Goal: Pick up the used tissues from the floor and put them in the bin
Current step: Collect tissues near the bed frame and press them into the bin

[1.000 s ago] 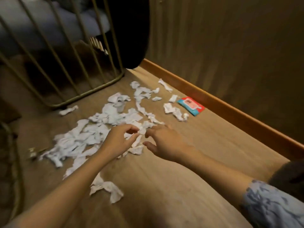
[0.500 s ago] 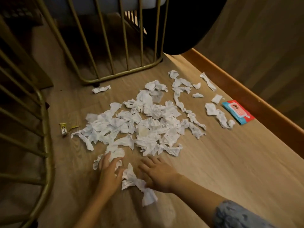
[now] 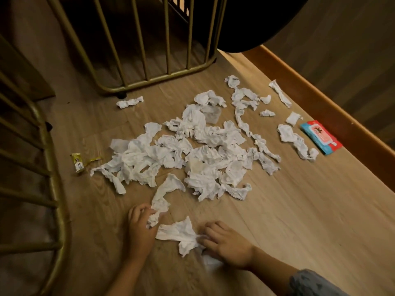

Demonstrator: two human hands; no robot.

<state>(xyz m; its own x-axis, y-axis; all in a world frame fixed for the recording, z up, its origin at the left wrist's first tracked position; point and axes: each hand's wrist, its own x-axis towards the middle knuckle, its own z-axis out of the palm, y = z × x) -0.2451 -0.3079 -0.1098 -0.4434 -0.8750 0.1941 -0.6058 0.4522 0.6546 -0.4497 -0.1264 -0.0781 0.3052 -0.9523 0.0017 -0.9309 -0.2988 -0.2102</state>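
At the right edge of the frame you see a red and blue wipes packet [image 3: 321, 134] lying flat on the wood-look floor [image 3: 299, 210], just beside the wooden skirting board [image 3: 333, 107] that runs diagonally from the upper middle to the right edge. At the left of the frame you find a small yellow wrapper [image 3: 78, 162], crumpled, on the floor. Across the top stands a brass-coloured barred frame [image 3: 149, 60], its bottom rail low over the floor. A second curved barred frame [image 3: 42, 167] fills the left edge. In the upper right you see a dark rounded shape [image 3: 256, 22]; what it is cannot be told.
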